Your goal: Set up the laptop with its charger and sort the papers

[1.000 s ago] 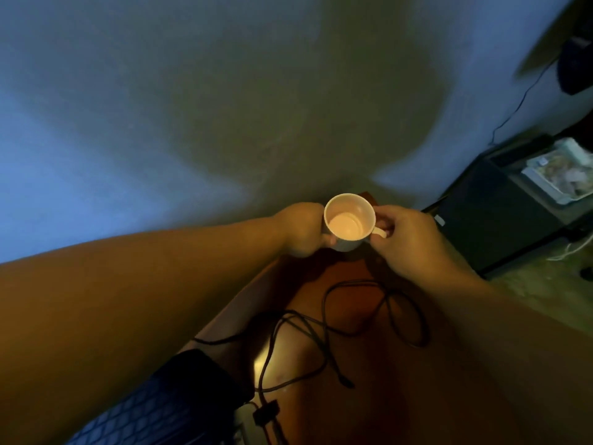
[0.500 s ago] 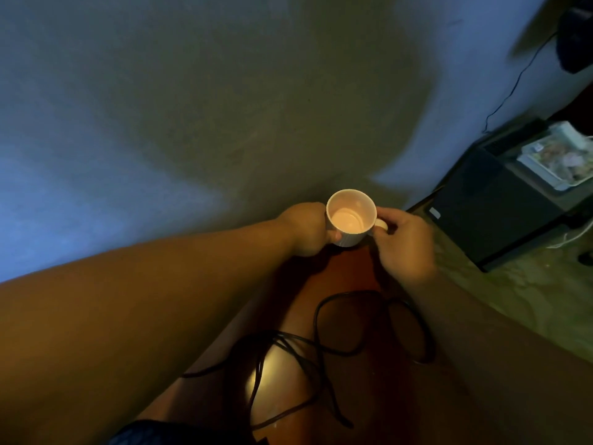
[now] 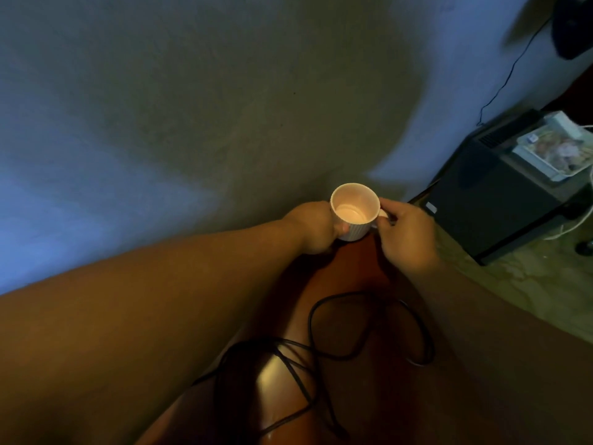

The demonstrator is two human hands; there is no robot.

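A white ribbed mug [image 3: 356, 216] is at the far end of the reddish-brown table [image 3: 359, 396], close to the wall. My left hand [image 3: 313, 229] grips its left side, thumb on the ribbed wall. My right hand [image 3: 406, 231] pinches the mug's handle on the right. The mug looks empty inside. A black charger cable [image 3: 362, 332] lies in loose loops on the table between my forearms. The laptop and the papers are out of view.
The blue-grey wall [image 3: 224, 107] rises right behind the mug. A black box-like unit [image 3: 500, 200] stands on the floor at right, with a white tray of printed sheets [image 3: 552, 149] on top. A thin wire [image 3: 510, 69] hangs down the wall.
The view has tilted up and away, so the keyboard at the bottom left has dropped out of sight. Both hands keep hold of the mug at the table's far end.
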